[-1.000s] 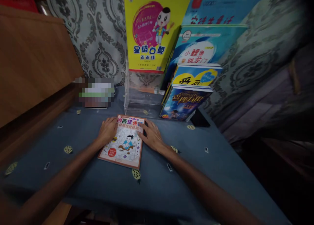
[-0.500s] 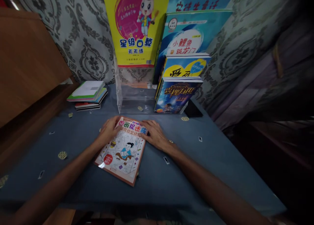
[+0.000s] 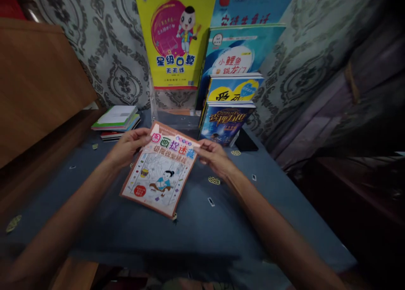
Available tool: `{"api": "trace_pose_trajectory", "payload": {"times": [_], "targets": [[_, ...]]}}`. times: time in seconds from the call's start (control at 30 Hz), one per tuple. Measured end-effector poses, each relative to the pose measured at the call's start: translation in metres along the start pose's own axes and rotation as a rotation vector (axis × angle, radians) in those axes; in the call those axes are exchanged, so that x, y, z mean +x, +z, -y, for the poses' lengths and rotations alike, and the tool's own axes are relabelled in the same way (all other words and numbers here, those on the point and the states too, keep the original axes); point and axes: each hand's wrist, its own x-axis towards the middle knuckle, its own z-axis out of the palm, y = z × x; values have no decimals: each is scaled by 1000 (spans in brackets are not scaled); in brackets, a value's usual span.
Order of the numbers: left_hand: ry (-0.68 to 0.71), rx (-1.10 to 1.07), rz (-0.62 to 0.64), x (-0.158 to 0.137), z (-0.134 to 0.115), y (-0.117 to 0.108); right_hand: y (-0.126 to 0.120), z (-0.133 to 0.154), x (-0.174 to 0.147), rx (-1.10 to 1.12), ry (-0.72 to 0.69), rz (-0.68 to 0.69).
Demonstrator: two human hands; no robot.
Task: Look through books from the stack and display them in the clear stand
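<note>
Between my hands is a thin children's book with an orange-brown border and a seated figure in blue on its cover. My left hand pinches its upper left edge, thumb on the front. At the upper right corner, my right hand grips it the same way. The book's top edge is tilted up off the table, and its lower end is close to the tabletop; whether it touches I cannot tell. Just behind stands a clear acrylic book rack, partly hidden by the book.
A yellow workbook fills the rack's left side. Several books stand in tiers at right, a dark blue one in front. Left of the rack lies a small book stack. A black flat object lies right of it on the grey-blue tablecloth.
Both hands have closed on the book's upper edges and raised its top end off the table. Before, the book lay flat with the hands resting at its sides. The view has shifted slightly.
</note>
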Motion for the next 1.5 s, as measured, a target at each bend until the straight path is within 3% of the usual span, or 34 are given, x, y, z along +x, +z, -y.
{"api": "trace_pose_trajectory", "payload": {"times": [0.1, 0.2, 0.27, 0.37, 0.47, 0.6, 0.97, 1.23, 1.5], "targets": [[344, 200, -72, -13, -38, 1, -2, 54, -12, -43, -360, -127], [525, 364, -43, -33, -56, -4, -1, 89, -42, -277, -622, -188], [524, 446, 67, -49, -49, -10, 0, 89, -68, -419, -692, -90], [469, 581, 314, -77, -7, -15, 2, 54, -103, -573, -787, 195], [421, 771, 396, -105, 48, -15, 6, 8, -127, -729, -704, 432], [408, 964, 377, -128, 87, -12, 9, -20, -140, -822, -524, 521], [506, 1310, 184, -102, 84, 9, 27, -21, -115, -862, -563, 655], [490, 1522, 123, -109, 88, 26, 9, -26, -89, -732, -568, 610], [451, 1611, 70, -93, 82, 26, 23, -39, -77, -730, -626, 545]]}}
